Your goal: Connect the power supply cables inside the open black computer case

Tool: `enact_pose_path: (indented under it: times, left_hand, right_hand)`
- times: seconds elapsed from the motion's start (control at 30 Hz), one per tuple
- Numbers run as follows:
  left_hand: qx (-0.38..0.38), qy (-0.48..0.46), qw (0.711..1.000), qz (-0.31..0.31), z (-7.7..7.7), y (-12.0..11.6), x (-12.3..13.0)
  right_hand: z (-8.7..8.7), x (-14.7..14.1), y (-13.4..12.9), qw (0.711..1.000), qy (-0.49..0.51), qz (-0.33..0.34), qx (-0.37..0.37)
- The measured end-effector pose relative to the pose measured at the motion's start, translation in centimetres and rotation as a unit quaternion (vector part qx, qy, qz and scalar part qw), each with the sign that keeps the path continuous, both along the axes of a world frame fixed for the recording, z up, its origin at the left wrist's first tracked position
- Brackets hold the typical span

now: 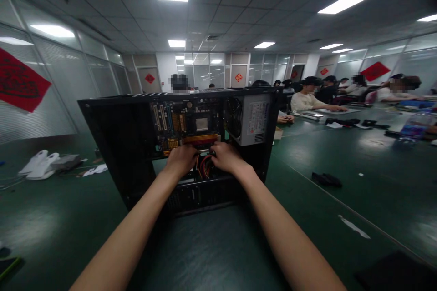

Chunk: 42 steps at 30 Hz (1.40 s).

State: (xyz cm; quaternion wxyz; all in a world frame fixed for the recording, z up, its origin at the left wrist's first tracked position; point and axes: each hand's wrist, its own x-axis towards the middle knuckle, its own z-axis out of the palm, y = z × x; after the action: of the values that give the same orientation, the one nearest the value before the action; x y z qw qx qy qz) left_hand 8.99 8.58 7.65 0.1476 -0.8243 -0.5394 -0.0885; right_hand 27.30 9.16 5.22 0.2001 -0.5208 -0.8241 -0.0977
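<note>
An open black computer case (pixel 116 145) stands upright on the green table, its inside facing me. Within it sit a motherboard (pixel 191 120) and, at the upper right, a grey power supply (pixel 254 120) beside a fan. My left hand (pixel 182 159) reaches in at the left end of the orange and red memory slots (pixel 201 139), fingers curled inward. At the slots' right end is my right hand (pixel 227 157), also with curled fingers. What the fingertips grip is hidden. Between and just below the hands hangs a bundle of coloured cables (pixel 205 167).
White slipper-like items (pixel 43 163) and a grey box (pixel 68 161) lie left of the case. On the right are a black cloth-like item (pixel 327 179), a paper strip (pixel 354 226) and a water bottle (pixel 414 125). Several people sit along the tables at the right.
</note>
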Motion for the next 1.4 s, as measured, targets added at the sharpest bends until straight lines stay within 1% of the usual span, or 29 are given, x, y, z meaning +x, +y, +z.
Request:
enact_pose_path:
  times: [0.27, 0.37, 0.6, 0.7, 0.87, 0.93, 1.07, 1.17, 1.27, 1.4]
  left_hand:
    - [0.001, 0.013, 1.000, 0.026, 0.4, -0.1, 0.8]
    - [0.009, 0.007, 1.000, 0.026, 0.2, 0.3, 0.8]
    - [0.012, 0.002, 0.999, 0.038, -0.5, 0.9, 0.4]
    - [0.005, -0.010, 0.999, 0.031, -0.5, 0.9, 0.4]
    - [0.000, -0.024, 0.999, 0.023, -0.5, 0.9, 0.3]
    - [-0.004, -0.031, 0.999, 0.025, -0.6, 0.8, 0.2]
    - [-0.005, -0.048, 0.999, 0.024, -0.8, 0.6, 0.1]
    - [0.002, -0.065, 0.998, 0.017, -1.0, 0.6, 0.0]
    - [0.001, -0.063, 0.998, 0.014, -1.0, 0.6, -0.1]
    - [0.007, -0.044, 0.999, 0.005, -0.9, 0.5, -0.1]
  right_hand:
    - [-0.2, 0.0, 0.2, 1.000, 0.008, 0.025, -0.013]
    - [-0.1, -0.1, 0.1, 0.999, 0.006, 0.049, -0.017]
    - [0.6, -0.4, -0.7, 0.996, 0.013, 0.087, -0.001]
    - [0.9, -0.4, -0.3, 0.995, -0.005, 0.100, -0.004]
    - [1.1, -1.0, 0.9, 0.991, -0.073, 0.114, 0.005]
    - [1.0, -1.2, 1.2, 0.990, -0.089, 0.111, 0.004]
    - [0.4, -1.3, 1.5, 0.992, -0.100, 0.080, -0.001]
    - [0.0, -1.2, 1.6, 0.991, -0.103, 0.083, 0.009]
    - [0.0, -1.1, 1.5, 0.991, -0.108, 0.083, 0.008]
    - [0.3, -1.4, 1.4, 0.990, -0.126, 0.061, 0.010]
